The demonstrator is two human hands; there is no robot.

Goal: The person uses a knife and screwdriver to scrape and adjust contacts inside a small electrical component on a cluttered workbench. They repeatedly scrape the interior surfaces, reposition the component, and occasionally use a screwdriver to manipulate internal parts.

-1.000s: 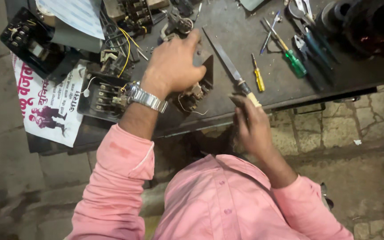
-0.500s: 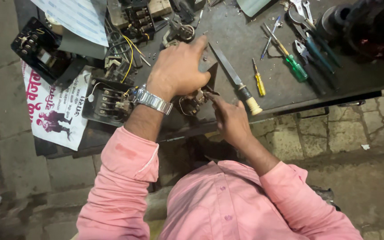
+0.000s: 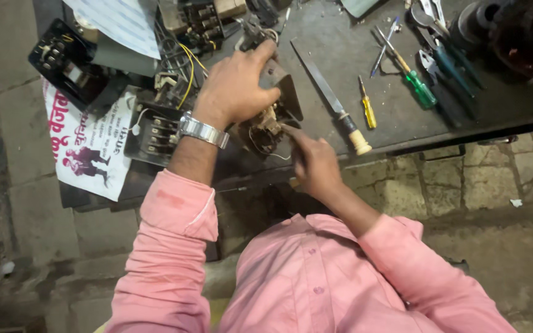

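My left hand (image 3: 237,86), with a metal watch on its wrist, grips a dark electrical switch unit (image 3: 277,108) with wires and brass contacts at the front edge of the grey workbench (image 3: 340,49). My right hand (image 3: 313,161) is just below the bench edge. Its index finger pokes into the open side of the unit, and the other fingers are curled. A flat file with a pale wooden handle (image 3: 334,102) lies on the bench just right of the unit.
Other black switch units (image 3: 63,61) (image 3: 152,126), a printed paper (image 3: 84,148) and a white sheet (image 3: 121,21) lie left. A yellow screwdriver (image 3: 366,110), a green one (image 3: 411,77) and pliers (image 3: 448,58) lie right. Stone paving is below.
My right hand let go of the file, which now lies on the bench, and moved left to the switch unit. My left hand kept its grip on the unit.
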